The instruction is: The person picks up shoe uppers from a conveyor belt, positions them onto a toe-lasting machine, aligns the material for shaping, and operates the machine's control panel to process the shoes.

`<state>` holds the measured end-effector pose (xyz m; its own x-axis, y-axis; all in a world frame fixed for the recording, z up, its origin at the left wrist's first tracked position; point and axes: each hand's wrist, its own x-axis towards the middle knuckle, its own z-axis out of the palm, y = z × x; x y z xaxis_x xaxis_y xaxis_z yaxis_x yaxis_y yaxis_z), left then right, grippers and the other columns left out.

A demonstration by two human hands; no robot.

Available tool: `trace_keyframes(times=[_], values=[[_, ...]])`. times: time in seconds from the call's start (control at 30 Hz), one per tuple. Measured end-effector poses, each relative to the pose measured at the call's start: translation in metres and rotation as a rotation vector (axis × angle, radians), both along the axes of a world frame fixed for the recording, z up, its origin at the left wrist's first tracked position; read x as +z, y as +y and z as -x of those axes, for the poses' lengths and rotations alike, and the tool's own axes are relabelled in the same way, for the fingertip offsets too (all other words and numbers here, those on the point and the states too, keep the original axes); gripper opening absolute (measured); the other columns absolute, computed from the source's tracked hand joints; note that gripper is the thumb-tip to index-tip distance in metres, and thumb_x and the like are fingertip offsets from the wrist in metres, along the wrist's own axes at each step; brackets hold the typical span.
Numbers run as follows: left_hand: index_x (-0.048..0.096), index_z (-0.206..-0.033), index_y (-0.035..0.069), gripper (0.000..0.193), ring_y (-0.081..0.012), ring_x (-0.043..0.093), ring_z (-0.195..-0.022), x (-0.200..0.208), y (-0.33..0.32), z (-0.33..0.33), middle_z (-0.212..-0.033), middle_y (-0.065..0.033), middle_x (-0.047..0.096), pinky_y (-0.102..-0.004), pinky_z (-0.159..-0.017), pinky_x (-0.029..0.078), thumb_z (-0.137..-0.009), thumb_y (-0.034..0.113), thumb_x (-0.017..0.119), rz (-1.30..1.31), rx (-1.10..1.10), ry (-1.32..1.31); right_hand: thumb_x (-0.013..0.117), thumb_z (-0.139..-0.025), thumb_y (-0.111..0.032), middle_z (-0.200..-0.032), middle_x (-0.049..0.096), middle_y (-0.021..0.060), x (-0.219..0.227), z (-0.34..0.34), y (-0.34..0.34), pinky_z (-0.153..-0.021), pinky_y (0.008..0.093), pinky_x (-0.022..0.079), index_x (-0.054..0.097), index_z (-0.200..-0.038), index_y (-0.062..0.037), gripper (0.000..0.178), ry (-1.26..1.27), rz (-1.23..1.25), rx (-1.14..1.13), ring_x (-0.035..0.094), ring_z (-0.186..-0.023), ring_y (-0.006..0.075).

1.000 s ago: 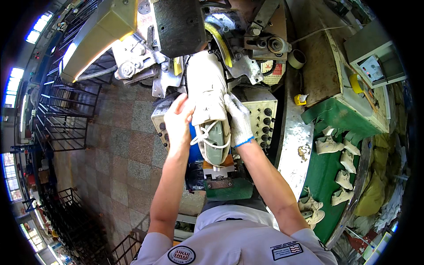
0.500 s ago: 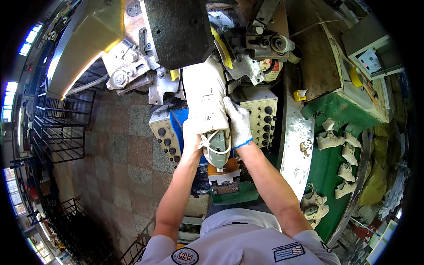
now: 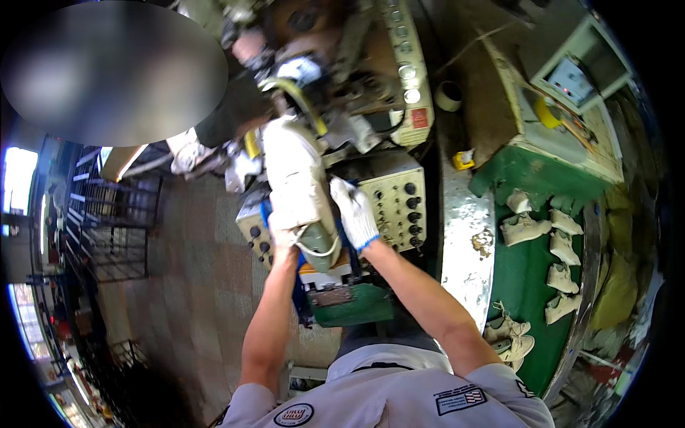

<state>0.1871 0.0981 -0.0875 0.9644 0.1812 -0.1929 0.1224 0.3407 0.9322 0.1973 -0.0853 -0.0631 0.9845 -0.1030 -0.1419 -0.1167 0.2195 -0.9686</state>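
Observation:
An off-white shoe upper on a last point(image 3: 296, 182) stands nearly upright in the jaws of a large lasting machine point(image 3: 342, 78), its toe pushed up into the machine head. My left hand point(image 3: 280, 235), bare, grips the shoe's lower left side near the heel. My right hand point(image 3: 354, 212), in a white glove with a blue cuff, presses on the shoe's right side. Both forearms reach up from the lower edge. The shoe's toe is hidden inside the machine.
A beige control panel with black knobs point(image 3: 398, 203) sits just right of the shoe. A green conveyor table point(image 3: 524, 278) at right carries several more off-white shoes point(image 3: 524, 228). A second machine point(image 3: 564, 78) stands at upper right. Metal racks point(image 3: 107, 214) line the left.
The shoe has been pushed further up into the machine head while both hands kept their grip. The view has tilted and moved closer to the machine.

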Motion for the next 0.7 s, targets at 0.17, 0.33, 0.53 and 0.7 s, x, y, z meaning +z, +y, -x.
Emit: trace_keyframes(times=[0.17, 0.33, 0.53, 0.7], values=[[0.064, -0.125, 0.003, 0.038, -0.0183, 0.066, -0.094, 0.095, -0.042, 0.054, -0.108, -0.0071, 0.067, -0.0318, -0.081, 0.051, -0.105, 0.033, 0.053, -0.469, 0.192, -0.030, 0.063, -0.102, -0.036, -0.128, 0.068, 0.0192, -0.017, 0.142, -0.203, -0.083, 0.0361, 0.057, 0.052, -0.142, 0.0070, 0.060, 0.138, -0.319, -0.324, 0.071, -0.106, 0.0258], [0.059, -0.140, 0.001, 0.059, -0.0341, 0.064, -0.116, 0.053, 0.006, 0.051, -0.129, -0.0201, 0.067, -0.0525, -0.095, 0.052, -0.096, 0.041, 0.062, -1.132, -0.038, 0.112, 0.066, -0.099, -0.024, -0.110, 0.072, 0.0170, -0.082, 0.339, -0.468, -0.073, 0.0389, 0.058, 0.059, -0.129, 0.0052, 0.043, 0.532, -0.109, -0.903, 0.072, -0.092, 0.0268], [0.062, -0.136, -0.001, 0.055, -0.0357, 0.064, -0.114, 0.040, -0.070, 0.030, -0.130, -0.0207, 0.065, -0.0549, -0.090, 0.055, -0.092, 0.034, 0.066, -0.980, 0.037, 0.253, 0.079, -0.085, -0.029, -0.097, 0.073, 0.0171, -0.177, 0.596, -0.719, -0.068, 0.0388, 0.057, 0.066, -0.125, 0.0046, 0.054, 0.758, 0.285, -1.580, 0.072, -0.080, 0.0276], [0.064, -0.132, -0.002, 0.052, -0.0371, 0.063, -0.112, 0.060, -0.094, 0.035, -0.131, -0.0212, 0.063, -0.0568, -0.086, 0.057, -0.089, 0.028, 0.070, -0.811, 0.144, 0.302, 0.089, -0.066, -0.054, -0.134, 0.062, 0.0326, -0.239, 0.637, -0.843, -0.108, 0.0392, 0.046, 0.042, -0.146, 0.0136, 0.115, 1.179, 0.571, -1.455, 0.060, -0.128, 0.0392]])
